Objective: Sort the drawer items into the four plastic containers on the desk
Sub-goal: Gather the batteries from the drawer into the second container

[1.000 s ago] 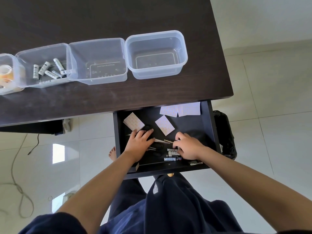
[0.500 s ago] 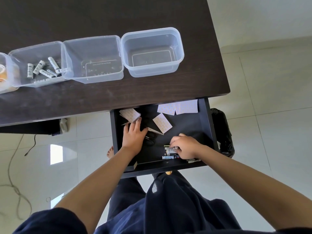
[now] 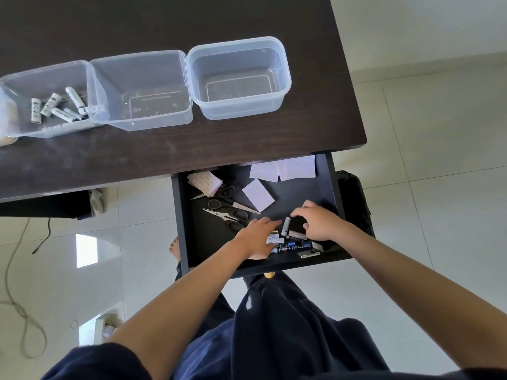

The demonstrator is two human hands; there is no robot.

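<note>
Drawer (image 3: 326, 187), centre right of frame, pulled out beneath the counter (image 3: 247, 144). Contents: batteries (image 3: 290, 244) heaped at the lower edge; scissors (image 3: 227, 212), several pairs, centre left; paper cards (image 3: 285, 171) along the upper edge and upper left.

Counter, upper half of frame. Containers in a row:
- Battery container (image 3: 16, 80), upper left: holds several white batteries.
- Middle container (image 3: 137, 57): nothing seen inside.
- Right container (image 3: 238, 42): nothing seen inside.
- Fourth container: a sliver at the far left edge; contents not readable.

Left hand (image 3: 256, 237): fingers extended flat, reaching over the battery heap, touching or just above it; holds nothing that can be seen.

Right hand (image 3: 319, 223): fingers curled over the heap's right end, beside an upright white battery (image 3: 286, 226); whether the grip has closed on it cannot be told.

Step in hand, by judgement: gathering the remaining batteries from the drawer.

Next move calls for: a secure grip on the loose, round cells, which may roll; a lift clear of the drawer's front edge; carriage to the battery container at upper left. Scissors and cards not yet sorted.
</note>
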